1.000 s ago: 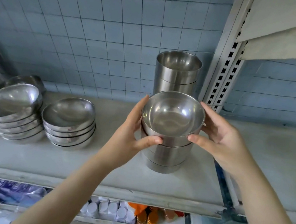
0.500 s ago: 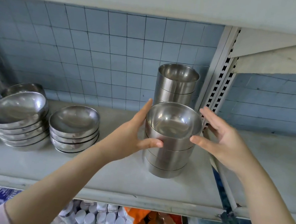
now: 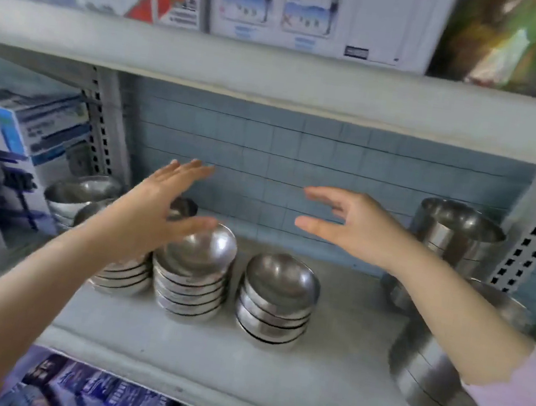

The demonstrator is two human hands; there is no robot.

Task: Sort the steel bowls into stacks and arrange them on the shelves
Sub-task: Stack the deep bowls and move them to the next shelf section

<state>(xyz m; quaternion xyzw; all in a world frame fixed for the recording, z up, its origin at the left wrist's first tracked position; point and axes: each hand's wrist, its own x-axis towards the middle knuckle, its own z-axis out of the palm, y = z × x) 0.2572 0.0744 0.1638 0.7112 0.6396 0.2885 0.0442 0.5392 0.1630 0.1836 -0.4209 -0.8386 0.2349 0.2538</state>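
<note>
1. The left hand (image 3: 153,208) hovers empty, fingers straight and spread, above the shallow bowl stacks (image 3: 193,271).
2. The right hand (image 3: 352,227) hangs in the air, loosely open, holding nothing.
3. Those shallow stacks stand side by side mid-shelf (image 3: 204,365), mouths up, each pile rising upright.
4. Two deep bowl stacks (image 3: 453,237) stand at the right end, one far and one near, mouths up.

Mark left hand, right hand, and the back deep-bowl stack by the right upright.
left hand (image 3: 154,203): head view, back of hand.
right hand (image 3: 360,232): head view, middle of hand.
back deep-bowl stack (image 3: 444,241): head view, top bowl's side wall.
</note>
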